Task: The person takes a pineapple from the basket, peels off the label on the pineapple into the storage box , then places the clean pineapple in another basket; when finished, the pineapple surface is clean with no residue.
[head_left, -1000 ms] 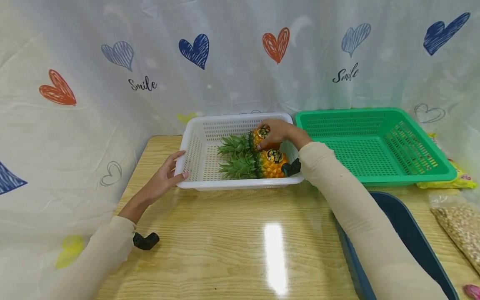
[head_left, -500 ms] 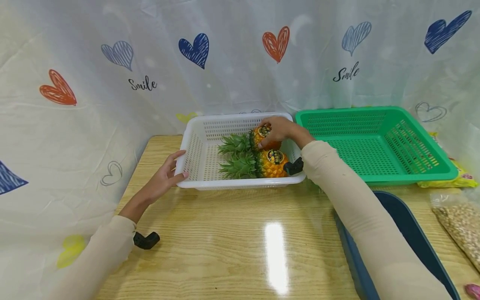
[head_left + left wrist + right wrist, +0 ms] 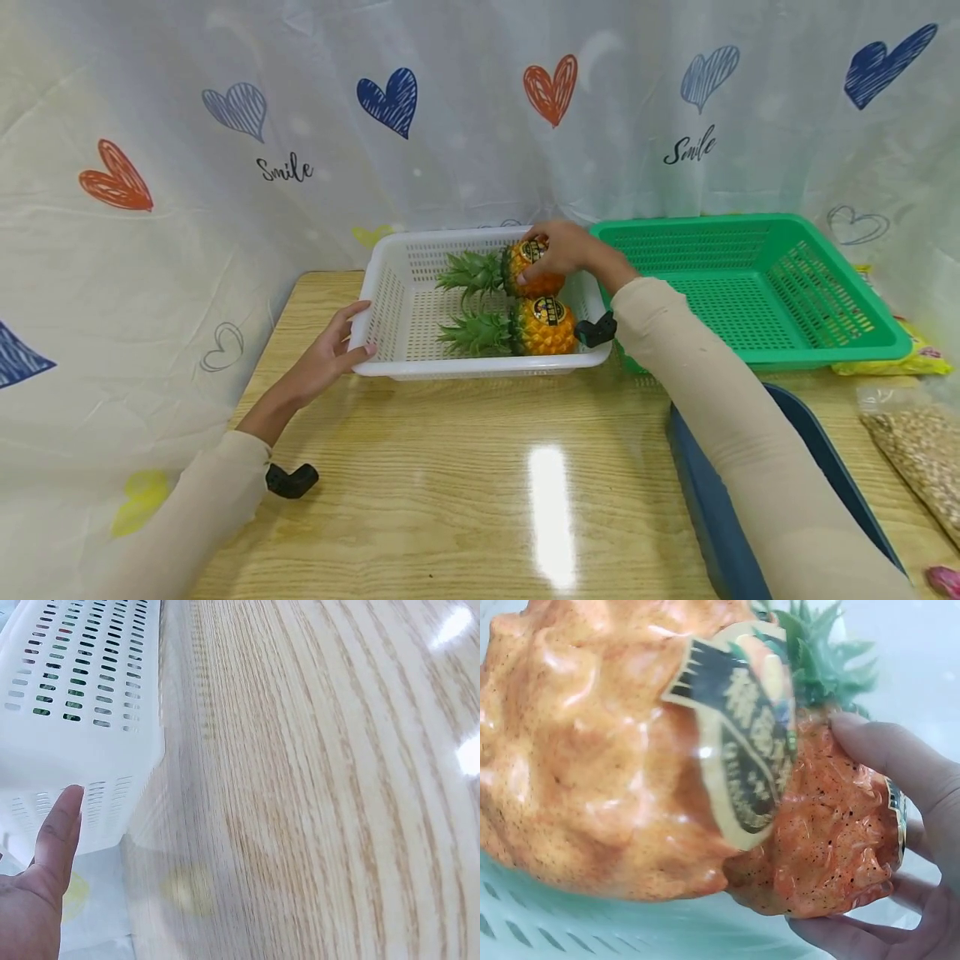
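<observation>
Two small pineapples lie in the white basket point(image 3: 480, 367), leafy crowns toward the left. My right hand point(image 3: 568, 247) grips the back pineapple point(image 3: 525, 271) round its orange body, thumb on the near side and fingers on the far side. In the right wrist view the same thumb and fingers show round this back fruit, partly behind the front pineapple point(image 3: 592, 765). Both wear black and gold labels. My left hand point(image 3: 330, 346) touches the basket's left end; in the left wrist view its straight thumb point(image 3: 58, 832) lies along the outer wall, other fingers mostly hidden.
To the right of the white basket stands a green basket point(image 3: 720, 362). A dark blue bin point(image 3: 705, 492) sits below it, partly under my right sleeve. Yellow packets point(image 3: 918, 358) and a clear bag of beige pieces point(image 3: 915, 442) lie on the wooden table point(image 3: 450, 500) at far right.
The back pineapple has shifted up and slightly right with my right hand, and a gap has opened between the two fruits. The left hand and the front pineapple have stayed put.
</observation>
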Motion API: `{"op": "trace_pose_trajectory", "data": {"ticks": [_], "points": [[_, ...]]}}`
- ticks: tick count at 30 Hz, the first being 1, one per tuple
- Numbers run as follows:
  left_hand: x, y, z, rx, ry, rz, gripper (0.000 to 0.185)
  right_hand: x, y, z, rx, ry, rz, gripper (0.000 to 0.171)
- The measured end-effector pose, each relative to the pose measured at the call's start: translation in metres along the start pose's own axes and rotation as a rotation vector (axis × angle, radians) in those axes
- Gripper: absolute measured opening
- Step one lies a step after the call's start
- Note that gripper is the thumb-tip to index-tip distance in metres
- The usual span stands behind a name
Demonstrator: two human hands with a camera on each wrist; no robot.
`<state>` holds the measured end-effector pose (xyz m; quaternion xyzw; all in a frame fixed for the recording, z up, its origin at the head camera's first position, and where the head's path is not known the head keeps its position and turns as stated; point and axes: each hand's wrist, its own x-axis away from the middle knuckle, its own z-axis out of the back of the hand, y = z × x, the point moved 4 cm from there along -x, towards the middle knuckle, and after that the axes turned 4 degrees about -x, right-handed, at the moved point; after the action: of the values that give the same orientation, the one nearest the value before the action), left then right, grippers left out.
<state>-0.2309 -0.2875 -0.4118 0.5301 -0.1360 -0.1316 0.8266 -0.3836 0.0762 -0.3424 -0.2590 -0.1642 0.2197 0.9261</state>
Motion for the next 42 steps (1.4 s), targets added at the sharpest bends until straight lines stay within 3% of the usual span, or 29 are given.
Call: {"op": "trace_pose_trajectory", "data": {"ticks": [9,26,34,42], "points": [[-0.002,0.0,-0.001,-0.002,-0.006,0.001,0.074,0.013,-0.009,0.014,0.041,0.036,-0.011,0.082],[0.0,0.0,0.0,0.018,-0.017,-0.012,0.075,0.045,-0.025,0.037,0.0,0.075,-0.007,0.084],[0.001,0.001,0.0,0.005,-0.012,-0.011,0.075,0.073,-0.038,0.037,-0.009,0.076,0.076,0.081],[0.001,0.0,0.0,0.017,-0.013,-0.016,0.075,0.1,-0.042,0.028,-0.005,0.057,0.064,0.082]]}}
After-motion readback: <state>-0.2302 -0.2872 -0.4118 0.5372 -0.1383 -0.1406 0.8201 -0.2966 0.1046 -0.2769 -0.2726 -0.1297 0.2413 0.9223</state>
